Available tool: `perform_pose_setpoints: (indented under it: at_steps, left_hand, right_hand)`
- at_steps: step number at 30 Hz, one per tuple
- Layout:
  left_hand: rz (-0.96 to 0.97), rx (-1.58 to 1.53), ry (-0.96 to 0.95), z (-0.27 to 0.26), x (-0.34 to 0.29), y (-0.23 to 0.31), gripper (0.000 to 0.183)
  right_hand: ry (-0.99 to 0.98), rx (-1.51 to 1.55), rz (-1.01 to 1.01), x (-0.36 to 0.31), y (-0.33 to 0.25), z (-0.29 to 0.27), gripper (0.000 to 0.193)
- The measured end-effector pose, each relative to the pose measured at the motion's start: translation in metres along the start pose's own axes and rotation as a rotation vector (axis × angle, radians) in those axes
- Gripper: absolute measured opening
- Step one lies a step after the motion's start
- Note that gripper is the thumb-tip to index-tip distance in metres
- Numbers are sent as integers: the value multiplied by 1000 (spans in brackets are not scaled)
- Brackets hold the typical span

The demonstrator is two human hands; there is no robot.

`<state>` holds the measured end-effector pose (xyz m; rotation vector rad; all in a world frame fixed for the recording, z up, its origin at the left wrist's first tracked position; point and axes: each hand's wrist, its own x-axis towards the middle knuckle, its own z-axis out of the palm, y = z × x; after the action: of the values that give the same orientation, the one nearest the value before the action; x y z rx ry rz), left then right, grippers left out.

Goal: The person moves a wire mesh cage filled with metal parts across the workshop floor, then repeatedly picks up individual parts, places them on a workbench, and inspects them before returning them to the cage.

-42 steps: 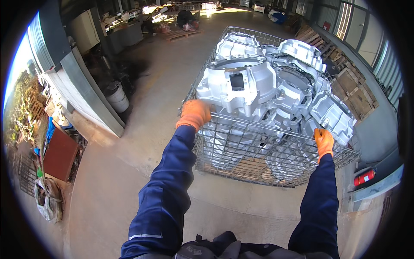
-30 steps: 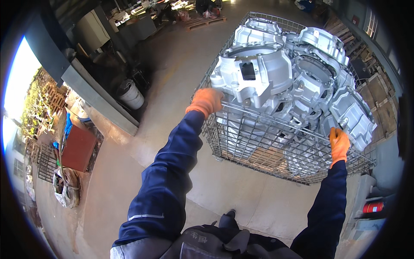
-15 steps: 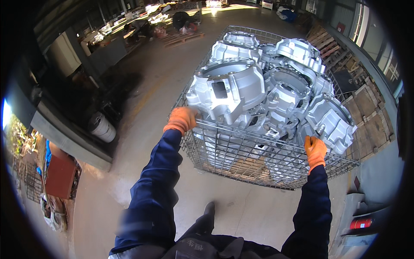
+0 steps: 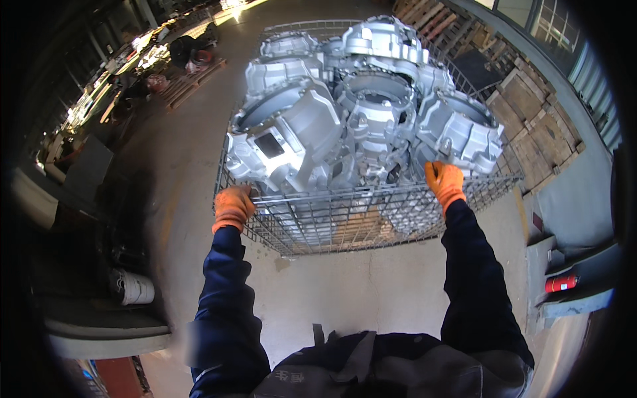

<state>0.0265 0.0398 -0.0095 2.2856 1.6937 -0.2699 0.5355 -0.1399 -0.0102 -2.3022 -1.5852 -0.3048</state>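
Note:
A wire mesh cage (image 4: 312,222) stands in front of me, heaped with several silver metal castings, round housings with flanges and bolt holes. My left hand (image 4: 233,207), in an orange glove, is closed round the top rim at the cage's near left corner. Close above it leans a large casting (image 4: 292,132) with a square window in its side. My right hand (image 4: 445,182), also gloved in orange, is closed at the near rim toward the right, just below another tilted casting (image 4: 461,129). Both arms reach forward in dark blue sleeves.
Stacked wooden pallets and crates (image 4: 531,109) line the right side beyond the cage. A red fire extinguisher (image 4: 561,284) is at the right wall. To the left are a white bucket (image 4: 135,288) and, farther off, a wooden pallet (image 4: 192,83) with clutter.
My view has turned right, so the cage with its castings now appears farther left and higher, squarer to me. Both hands stay on the rim, and the bucket appears lower.

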Motion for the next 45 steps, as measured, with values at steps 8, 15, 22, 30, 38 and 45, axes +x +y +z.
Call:
perform_pose_setpoints:
  at_steps: [8, 15, 22, 30, 38, 45]
  left_hand:
    - [-25, 45, 229, 31, 8, 1, 24]
    - [7, 114, 313, 46, 3, 9, 28]
    - [15, 91, 303, 43, 6, 13, 26]
    - [50, 102, 299, 41, 7, 11, 21]
    - [-32, 207, 214, 37, 5, 48, 27]
    - [-161, 310, 136, 40, 0, 66, 31]
  right_hand:
    - [-19, 11, -28, 0, 9, 19, 45]
    - [-58, -12, 36, -11, 7, 6, 46]
    - [506, 91, 209, -27, 141, -38, 38]
    - [382, -117, 157, 5, 277, 1, 40]
    - [264, -15, 133, 10, 278, -15, 38]
    - [272, 8, 121, 11, 292, -19, 35]
